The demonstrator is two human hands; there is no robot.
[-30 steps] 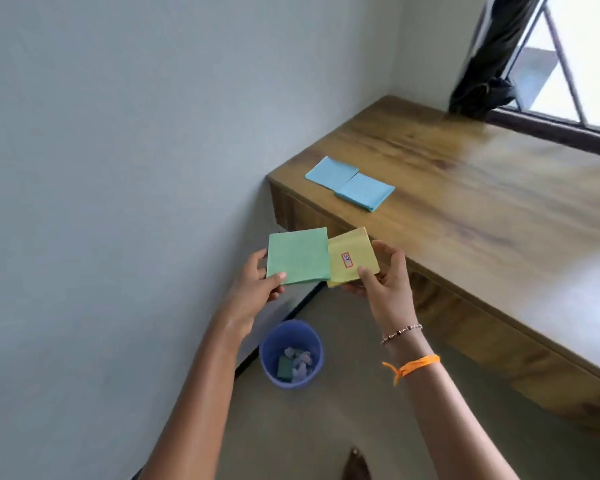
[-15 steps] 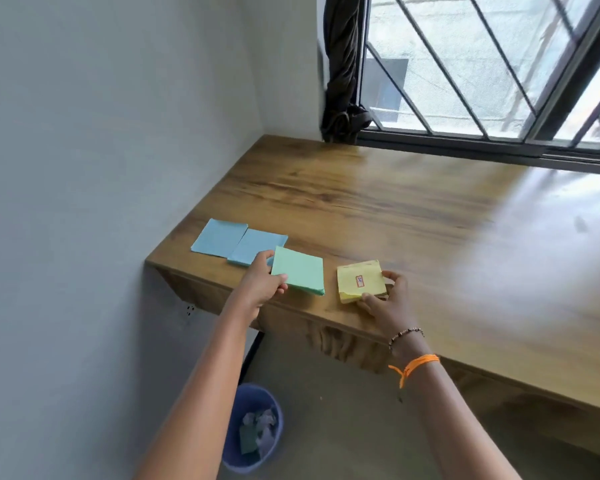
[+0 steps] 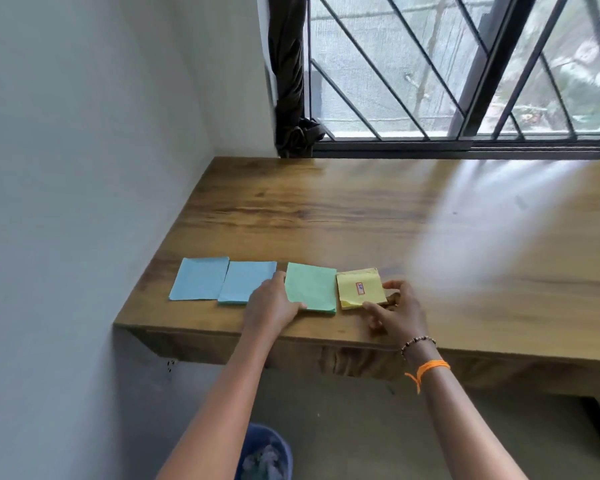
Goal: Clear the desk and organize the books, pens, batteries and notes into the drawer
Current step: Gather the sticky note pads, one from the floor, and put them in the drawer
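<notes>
A long wooden desk (image 3: 378,216) runs along a pale wall (image 3: 84,168) and under a barred window (image 3: 465,64), with a dark curtain (image 3: 288,74) bunched in the corner where wall and window meet. Four pads of sticky notes lie in a row near the desk's front edge, at its left end. From left to right they are a blue pad (image 3: 199,278), a second blue pad (image 3: 246,281) touching it, a green pad (image 3: 311,292) and a yellow pad (image 3: 360,288) with a small red and white label on top. The green and yellow pads sit edge to edge. A person's two bare arms reach in from below. The left hand (image 3: 270,306) holds the green pad by its left edge, the thumb lying on the pad's near corner and the fingers curled at its far left corner, over the near corner of the second blue pad. The right hand (image 3: 394,308) grips the yellow pad from its right side, fingers curled around the far and near corners. The right wrist wears a beaded bracelet (image 3: 417,342) and an orange thread band (image 3: 430,368). On the floor under the desk's left end stands a blue wastebasket (image 3: 284,452) with crumpled paper inside, partly hidden by the left forearm.
</notes>
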